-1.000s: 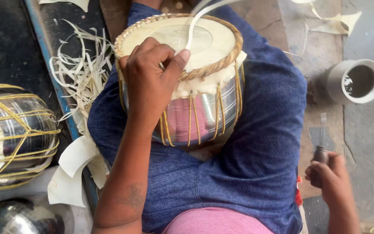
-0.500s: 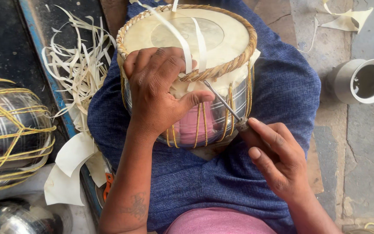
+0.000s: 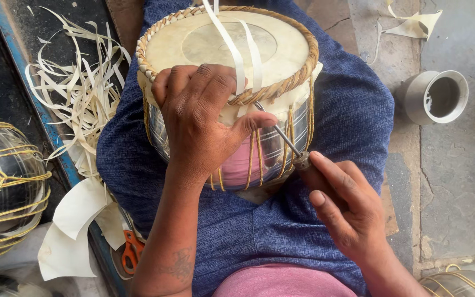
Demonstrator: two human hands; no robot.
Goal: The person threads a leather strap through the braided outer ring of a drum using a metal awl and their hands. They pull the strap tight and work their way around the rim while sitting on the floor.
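A metal drum [image 3: 273,146] with a pale skin head and a braided rim rests in my lap on blue cloth. My left hand [image 3: 202,124] lies over its near rim, thumb pressed against the side lacing. A white strip [image 3: 229,44] runs up from under that hand across the skin. My right hand [image 3: 342,203] grips a thin metal awl [image 3: 279,135], whose tip pokes in under the braided rim beside my left thumb.
Loose pale strips [image 3: 81,93] pile on the dark mat at left. A second laced metal drum [image 3: 4,187] sits at far left, another at bottom right [image 3: 460,283]. A small grey cup [image 3: 435,96] stands on the floor at right. Orange-handled scissors [image 3: 133,250] lie by my left arm.
My right hand came up from the floor at right with the awl and set its tip under the rim. My left hand slid down the drum's near side.
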